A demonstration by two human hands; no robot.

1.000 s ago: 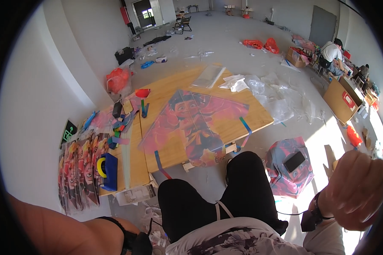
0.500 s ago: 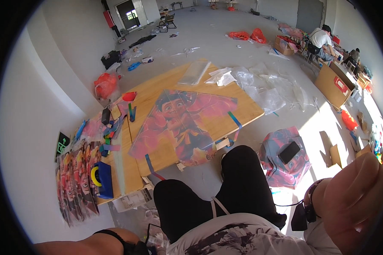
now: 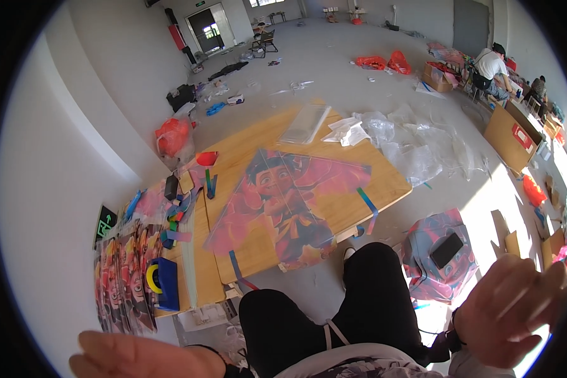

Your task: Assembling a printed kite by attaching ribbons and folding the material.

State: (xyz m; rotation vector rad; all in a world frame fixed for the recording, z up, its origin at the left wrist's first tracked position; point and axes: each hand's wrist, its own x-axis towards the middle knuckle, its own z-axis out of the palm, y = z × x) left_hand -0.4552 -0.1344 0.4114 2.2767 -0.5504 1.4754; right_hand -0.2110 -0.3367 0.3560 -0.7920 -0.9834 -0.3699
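Note:
My left hand (image 3: 138, 356) is raised at the lower left, its fingers stretched out and nothing seen in it. At the lower right my right hand (image 3: 507, 309) is held up in the air with fingers apart, also holding nothing. Between them, beyond my knees, a kite (image 3: 290, 211) printed with a cartoon figure lies spread on the wooden table (image 3: 246, 132). Blue-green ribbon strips (image 3: 366, 200) hang from its lower edge. A blue tape dispenser (image 3: 167, 283) with a yellow ring stands nearest my left hand, beside several printed kites (image 3: 123, 283) overhanging the table's left side.
A phone (image 3: 446, 251) rests on a kite-print-covered stool-like object (image 3: 425, 264) to my right. Clear plastic film (image 3: 416, 148) spreads on the floor past the table. A large cardboard box (image 3: 510, 135) stands at right; a seated person (image 3: 490, 66) is beyond.
My left hand has risen into view at the lower left. My right hand has lowered, its fingers spreading. The whole scene has shifted down and right as my head moved.

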